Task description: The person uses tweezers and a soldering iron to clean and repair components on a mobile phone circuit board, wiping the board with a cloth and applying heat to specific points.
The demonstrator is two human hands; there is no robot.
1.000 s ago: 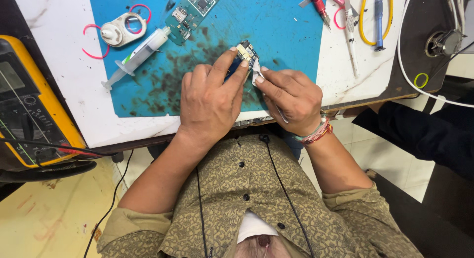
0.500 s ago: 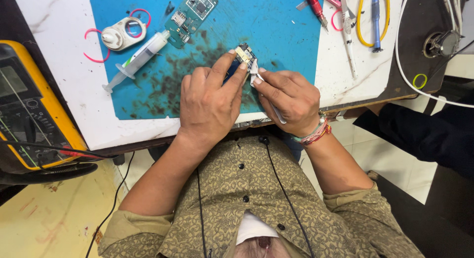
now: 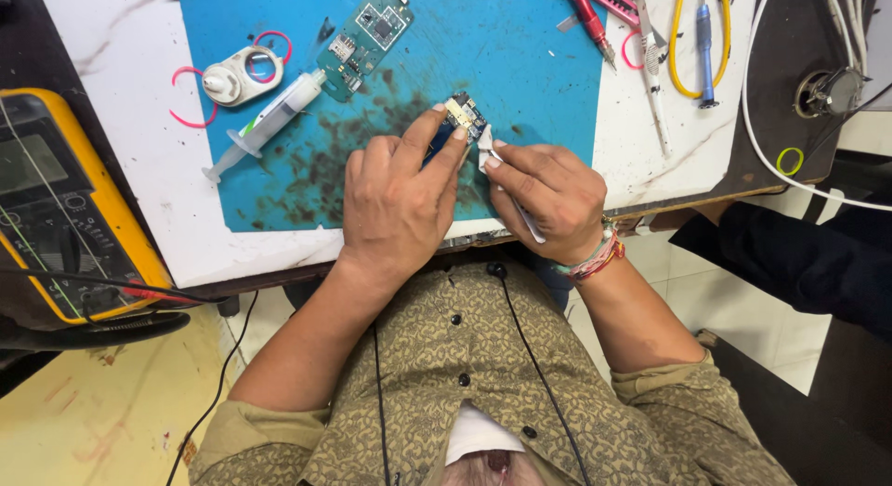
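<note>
Pinning small circuit board (image 3: 462, 117) flat on blue mat (image 3: 539, 68), left hand (image 3: 400, 203) fingers closed over its near end. Board's long axis runs diagonally away from body. Right hand (image 3: 548, 193) just beside board, fingers pinched on thin white tool (image 3: 506, 190), tip touching board's right edge. Hands as half second earlier; green board (image 3: 364, 40) now fully visible beyond.

A small circuit board (image 3: 462, 116), dark with metal parts, lies flat on the blue mat (image 3: 520, 68); a white tool (image 3: 506, 190) touches its edge.
</note>
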